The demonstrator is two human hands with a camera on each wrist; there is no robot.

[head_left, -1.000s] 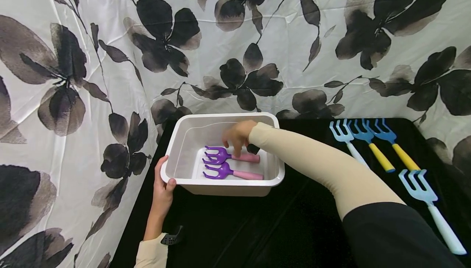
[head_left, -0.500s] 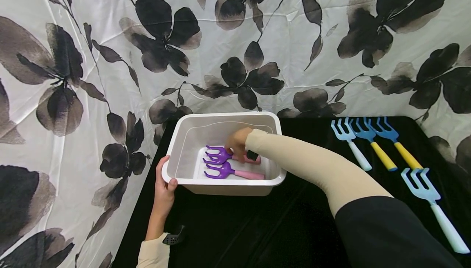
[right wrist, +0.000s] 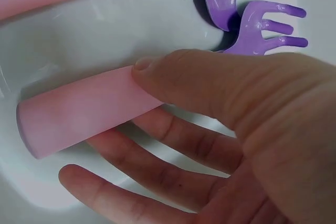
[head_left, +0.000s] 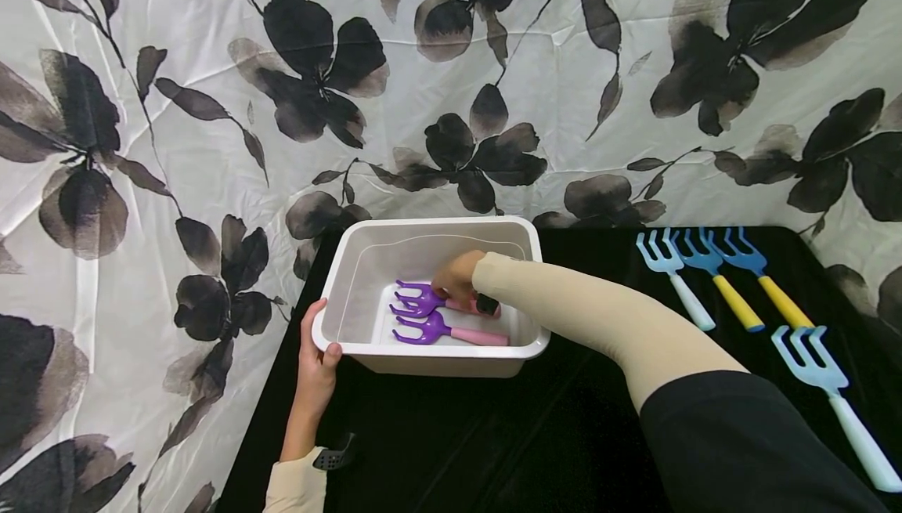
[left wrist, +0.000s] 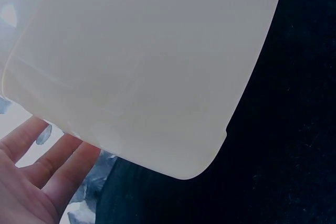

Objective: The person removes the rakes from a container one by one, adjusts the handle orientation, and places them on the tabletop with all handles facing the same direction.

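Observation:
A white plastic tub (head_left: 430,363) holds two purple hand forks with pink handles, side by side. Around the handle of the far hand fork (right wrist: 79,111), my right hand (head_left: 454,276) has its thumb on one side and fingers beneath the other. The near hand fork (head_left: 426,330) lies untouched along the tub's front wall. My left hand (head_left: 317,372) grips the tub's front left corner, thumb over the rim and fingers along the outer side; in the left wrist view its fingers (left wrist: 71,166) touch the tub wall.
On the black cloth at the right lie a light blue hand fork (head_left: 676,278), two blue ones with yellow handles (head_left: 736,301) (head_left: 785,301), and another light blue one (head_left: 838,411) nearer the front. A floral curtain (head_left: 451,66) hangs behind and at the left.
My right hand has come down inside the tub onto the far fork's pink handle and its fingers have closed round it. The left hand keeps its place on the tub.

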